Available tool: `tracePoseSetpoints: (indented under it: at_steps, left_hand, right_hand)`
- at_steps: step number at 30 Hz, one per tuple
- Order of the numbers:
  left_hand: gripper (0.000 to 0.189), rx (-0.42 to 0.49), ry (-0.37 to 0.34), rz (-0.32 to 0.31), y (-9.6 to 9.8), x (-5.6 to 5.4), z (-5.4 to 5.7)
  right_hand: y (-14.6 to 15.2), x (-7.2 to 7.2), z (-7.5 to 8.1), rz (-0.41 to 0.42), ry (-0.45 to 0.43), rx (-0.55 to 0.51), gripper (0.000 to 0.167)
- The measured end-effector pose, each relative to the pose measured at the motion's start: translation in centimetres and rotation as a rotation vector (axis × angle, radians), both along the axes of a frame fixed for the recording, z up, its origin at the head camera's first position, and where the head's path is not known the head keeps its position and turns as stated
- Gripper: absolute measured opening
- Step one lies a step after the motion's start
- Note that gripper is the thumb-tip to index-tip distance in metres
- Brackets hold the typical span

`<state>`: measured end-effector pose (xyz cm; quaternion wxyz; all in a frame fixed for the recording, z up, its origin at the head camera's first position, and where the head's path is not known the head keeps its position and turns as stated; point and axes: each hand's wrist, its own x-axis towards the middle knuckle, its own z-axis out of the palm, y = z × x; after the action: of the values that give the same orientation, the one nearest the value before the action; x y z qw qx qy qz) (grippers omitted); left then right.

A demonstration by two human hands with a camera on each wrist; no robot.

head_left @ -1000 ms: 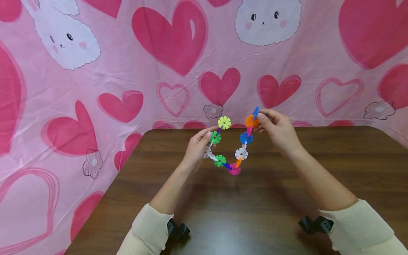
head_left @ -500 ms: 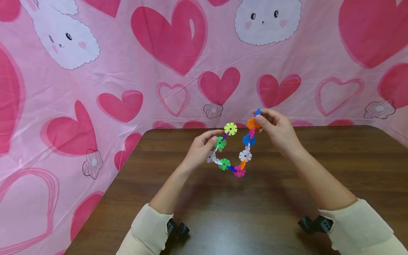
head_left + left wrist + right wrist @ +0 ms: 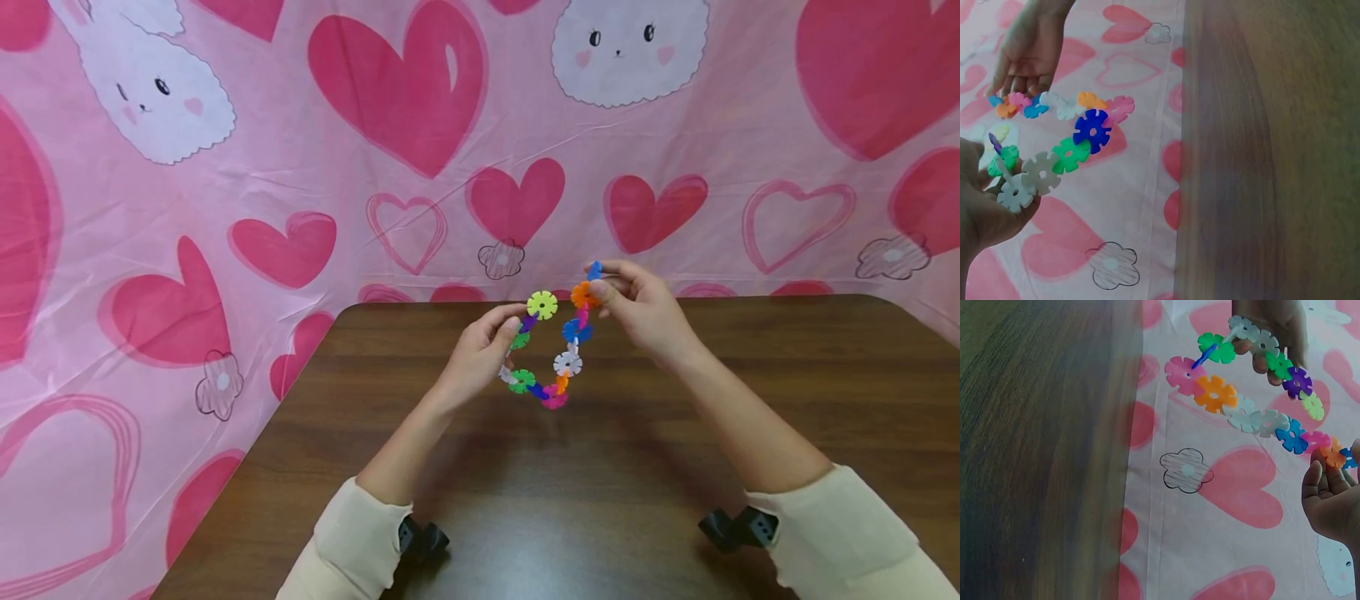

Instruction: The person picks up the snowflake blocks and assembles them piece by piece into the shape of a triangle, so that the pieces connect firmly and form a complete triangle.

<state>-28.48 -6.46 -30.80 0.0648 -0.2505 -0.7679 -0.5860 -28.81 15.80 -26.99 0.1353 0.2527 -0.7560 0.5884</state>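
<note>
A chain of interlocking plastic flower discs (image 3: 567,364) hangs in a U above the table, held between my two hands. My left hand (image 3: 477,354) pinches its left side near a green disc (image 3: 521,338), which the thumb partly covers. A yellow-green disc (image 3: 542,305) tops that end, just past a purple one. On the right, my right hand (image 3: 645,312) pinches the other end at an orange disc (image 3: 584,295), with a blue disc (image 3: 596,271) sticking up above it. The two ends are apart. In the left wrist view, white discs (image 3: 1015,193) lie against the left palm.
Below the hands spreads a brown wooden table (image 3: 570,517). Behind it hangs a pink cloth (image 3: 300,125) printed with hearts and rabbit faces. A black wrist camera (image 3: 422,540) shows at the left cuff, another black camera (image 3: 738,530) at the right.
My left hand has shifted a little right and turned, covering more of the green and white discs. My right hand has come slightly left and down, so the chain's ends are closer together.
</note>
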Motion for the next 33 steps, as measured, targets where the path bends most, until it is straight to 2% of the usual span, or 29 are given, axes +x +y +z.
tracePoseSetpoints:
  at_steps: [5, 11, 18, 23, 28, 31, 33]
  left_hand:
    - [0.033, -0.026, 0.065, -0.003, 0.3, -0.2, -0.3]
    - [0.033, -0.007, 0.053, -0.010, 0.2, -0.2, -0.4]
    - [0.038, 0.027, 0.035, 0.020, 0.0, -0.1, -0.2]
    - [0.046, -0.069, 0.005, 0.053, -0.1, -0.2, 0.0]
    - [0.036, -0.208, -0.024, 0.081, -0.2, -0.3, 0.3]
    - [0.034, -0.264, -0.029, 0.069, -0.2, -0.3, 0.6]
    - [0.031, -0.290, -0.025, 0.039, -0.2, -0.4, 0.7]
  right_hand:
    - [-0.5, -0.1, -0.1, 0.016, 0.004, 0.007, 0.034]
    - [-0.6, 0.0, -0.1, 0.000, -0.017, 0.018, 0.037]
    - [-0.5, 0.1, -0.3, -0.089, -0.016, 0.016, 0.039]
    - [-0.4, 0.1, -0.3, -0.059, -0.010, 0.046, 0.038]
    - [-0.6, 0.0, -0.4, 0.014, -0.011, 0.064, 0.036]
    - [-0.7, 0.0, -0.4, 0.025, -0.015, 0.054, 0.035]
    - [-0.8, 0.0, -0.5, 0.034, -0.018, 0.052, 0.034]
